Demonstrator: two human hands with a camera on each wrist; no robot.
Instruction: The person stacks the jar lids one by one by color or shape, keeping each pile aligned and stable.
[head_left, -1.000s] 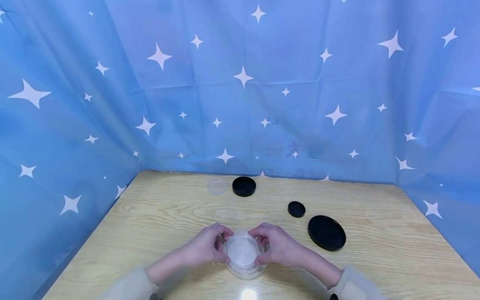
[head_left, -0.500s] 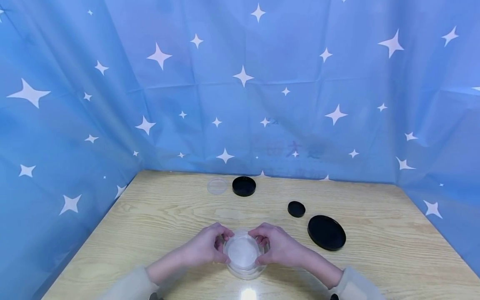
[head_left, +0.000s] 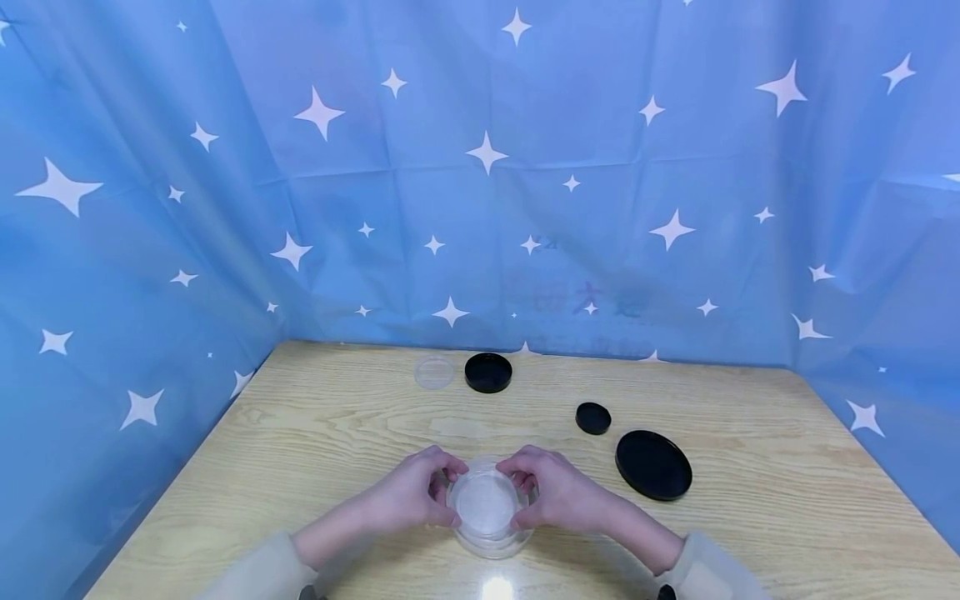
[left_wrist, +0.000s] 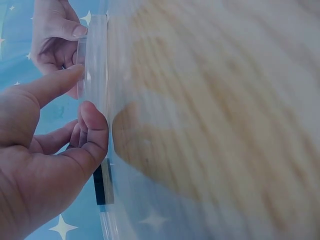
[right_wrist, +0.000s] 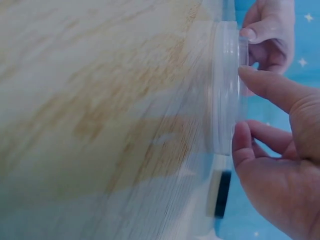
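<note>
Near the front of the table, in the head view, a small clear round dish [head_left: 486, 502] sits on top of a wider clear dish [head_left: 491, 550]. My left hand [head_left: 418, 490] holds the small dish by its left rim, thumb in front and fingers behind. On the opposite rim my right hand [head_left: 557, 492] has the same hold. Both wrist views show the low stack edge-on, with the small dish [right_wrist: 243, 55] above the thicker stack [right_wrist: 226, 90]. Fingertips touch its rim, while the other fingers stay curled beneath the palm.
A medium black round dish [head_left: 488, 372] and a clear disc [head_left: 434, 372] lie at the back of the wood-grain table [head_left: 337, 417]. To the right are a small black dish [head_left: 593, 418] and a large one [head_left: 653, 465]. A blue starred curtain [head_left: 420, 200] encloses the table.
</note>
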